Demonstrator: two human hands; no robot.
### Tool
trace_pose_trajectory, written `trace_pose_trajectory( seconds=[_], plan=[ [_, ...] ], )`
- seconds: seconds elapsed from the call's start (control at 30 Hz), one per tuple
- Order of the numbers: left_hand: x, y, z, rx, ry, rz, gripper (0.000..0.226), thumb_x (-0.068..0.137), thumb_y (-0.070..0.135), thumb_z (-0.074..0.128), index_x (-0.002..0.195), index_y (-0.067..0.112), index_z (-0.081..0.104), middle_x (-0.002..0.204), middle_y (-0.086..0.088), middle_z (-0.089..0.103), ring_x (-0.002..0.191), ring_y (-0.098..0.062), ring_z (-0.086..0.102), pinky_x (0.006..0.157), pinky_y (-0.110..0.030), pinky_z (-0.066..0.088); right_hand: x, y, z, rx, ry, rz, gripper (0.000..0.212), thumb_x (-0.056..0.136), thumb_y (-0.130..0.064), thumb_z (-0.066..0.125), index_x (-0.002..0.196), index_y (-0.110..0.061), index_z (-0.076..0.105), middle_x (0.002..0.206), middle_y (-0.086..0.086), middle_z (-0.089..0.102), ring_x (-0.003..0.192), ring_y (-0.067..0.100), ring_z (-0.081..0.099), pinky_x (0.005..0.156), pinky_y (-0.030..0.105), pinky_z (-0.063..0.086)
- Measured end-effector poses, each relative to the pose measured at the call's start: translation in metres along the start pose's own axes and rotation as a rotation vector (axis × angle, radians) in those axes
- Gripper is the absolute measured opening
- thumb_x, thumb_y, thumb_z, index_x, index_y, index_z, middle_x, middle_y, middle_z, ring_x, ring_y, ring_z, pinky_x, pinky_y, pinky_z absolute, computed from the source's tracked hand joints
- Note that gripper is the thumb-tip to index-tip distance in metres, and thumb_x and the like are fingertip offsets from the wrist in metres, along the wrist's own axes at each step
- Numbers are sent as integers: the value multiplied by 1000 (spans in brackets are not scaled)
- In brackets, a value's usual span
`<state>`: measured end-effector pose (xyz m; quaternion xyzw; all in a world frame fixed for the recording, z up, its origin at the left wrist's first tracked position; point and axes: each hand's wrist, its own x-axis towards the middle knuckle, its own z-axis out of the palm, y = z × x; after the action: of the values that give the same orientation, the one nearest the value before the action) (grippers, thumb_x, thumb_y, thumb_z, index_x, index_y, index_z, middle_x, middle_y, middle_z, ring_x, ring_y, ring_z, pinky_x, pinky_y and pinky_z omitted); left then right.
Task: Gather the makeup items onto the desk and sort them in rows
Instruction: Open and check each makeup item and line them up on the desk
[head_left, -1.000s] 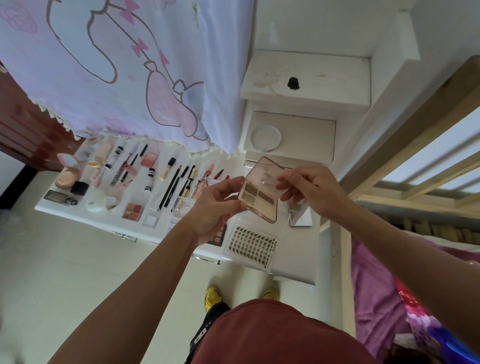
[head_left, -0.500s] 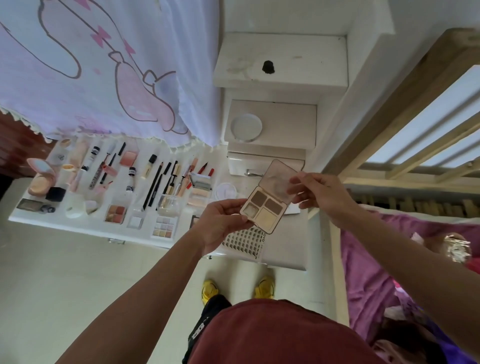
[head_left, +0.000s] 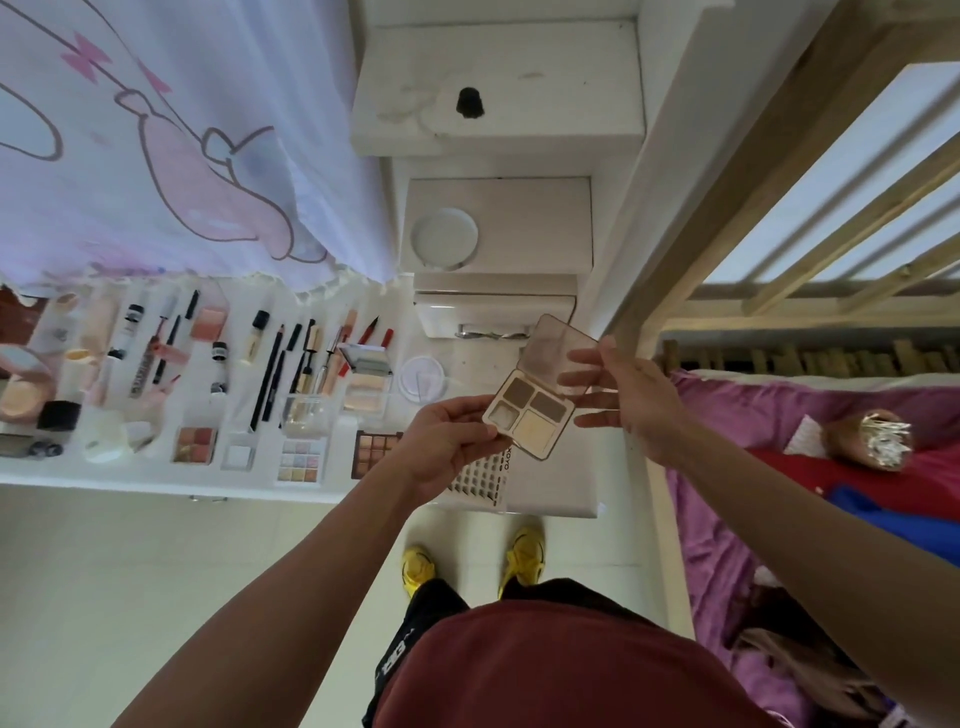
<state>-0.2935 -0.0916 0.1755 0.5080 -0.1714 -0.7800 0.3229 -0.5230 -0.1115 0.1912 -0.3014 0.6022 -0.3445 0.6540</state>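
Note:
A small four-pan eyeshadow palette (head_left: 535, 415) with brown and cream shades is held open above the white desk (head_left: 156, 480). My left hand (head_left: 447, 441) grips its base by the left edge. My right hand (head_left: 639, 395) pinches the tinted clear lid, thumb on top and fingers behind it. On the desk, makeup lies in rows: pencils and mascaras (head_left: 275, 369), tubes (head_left: 130, 322), square palettes (head_left: 298, 460) and compacts (head_left: 23, 389). A false-lash tray (head_left: 478, 473) lies on the desk under my left hand.
A pink cartoon curtain (head_left: 156, 156) hangs over the back of the desk. White steps (head_left: 498, 78) with a round lid (head_left: 443, 239) rise behind the desk. At the right are a wooden bed frame (head_left: 701, 208) and purple bedding (head_left: 779, 415).
The palette's lid has been swung further open by my right hand. Both hands keep their hold; the view has shifted slightly to the right.

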Motion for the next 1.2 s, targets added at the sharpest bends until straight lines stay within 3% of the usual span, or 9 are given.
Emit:
trace_pose_trajectory(
  seconds=[0.13, 0.27, 0.5, 0.67, 0.73, 0.8, 0.93, 1.07, 1.2],
  plan=[
    [3, 0, 2, -13, 2, -3, 33, 86, -21, 49, 113, -5, 60, 108, -26, 67, 100, -36, 67, 81, -35, 60, 4, 3, 0, 143, -23, 105, 49, 103, -46, 34, 117, -11, 64, 105, 14, 72, 82, 27, 69, 65, 38, 57],
    [8, -3, 2, 17, 11, -7, 35, 85, -20, 52, 116, -8, 58, 110, -28, 67, 102, -38, 66, 78, -33, 60, 8, 11, -2, 253, -23, 166, 36, 105, -33, 38, 118, -9, 62, 106, 16, 69, 77, 26, 67, 64, 34, 57],
    [15, -4, 5, 272, 58, 10, 34, 83, -13, 63, 115, -3, 61, 105, -24, 69, 92, -33, 70, 79, -35, 60, 14, 21, -12, 249, 38, 113, 25, 105, -20, 43, 116, -9, 63, 107, 19, 67, 76, 25, 65, 62, 29, 60],
    [17, 14, -3, 691, 311, 238, 29, 85, -1, 64, 114, 5, 64, 97, -10, 68, 83, -23, 68, 75, -37, 60, 27, 24, -33, 54, 185, -132, 21, 103, -16, 47, 112, -12, 65, 102, 13, 69, 83, 17, 67, 59, 23, 58],
    [19, 20, -8, 868, 457, 340, 26, 87, 4, 62, 112, 10, 66, 103, -7, 67, 84, -18, 65, 76, -37, 57, 34, 29, -40, -65, 204, -204, 22, 103, -14, 47, 117, -9, 64, 104, 13, 69, 88, 14, 67, 60, 21, 57],
    [21, 25, -14, 1065, 570, 413, 31, 87, 9, 61, 118, 12, 64, 115, -5, 62, 97, -17, 60, 85, -28, 46, 42, 35, -42, -187, 199, -251, 23, 103, -12, 47, 118, -10, 63, 108, 14, 68, 94, 13, 66, 60, 19, 56],
    [26, 29, -24, 1252, 592, 357, 47, 87, 14, 62, 133, 12, 54, 135, -11, 48, 126, -26, 45, 99, -31, 36, 63, 45, -29, -353, 171, -307, 22, 102, -15, 49, 118, -18, 64, 106, 12, 69, 97, 19, 67, 67, 28, 59],
    [29, 26, -35, 1382, 475, 271, 56, 89, 16, 61, 142, 14, 44, 144, -11, 41, 130, -28, 41, 103, -37, 38, 81, 47, -6, -403, 139, -308, 23, 102, -19, 51, 121, -17, 65, 103, 9, 70, 88, 36, 67, 74, 48, 60],
    [28, 24, -43, 1447, 407, 238, 60, 90, 18, 60, 146, 18, 37, 149, -8, 37, 133, -28, 40, 107, -40, 38, 95, 46, 21, -396, 77, -292, 15, 101, -21, 53, 108, -28, 64, 100, 13, 69, 79, 26, 65, 77, 50, 59]
  ],
)
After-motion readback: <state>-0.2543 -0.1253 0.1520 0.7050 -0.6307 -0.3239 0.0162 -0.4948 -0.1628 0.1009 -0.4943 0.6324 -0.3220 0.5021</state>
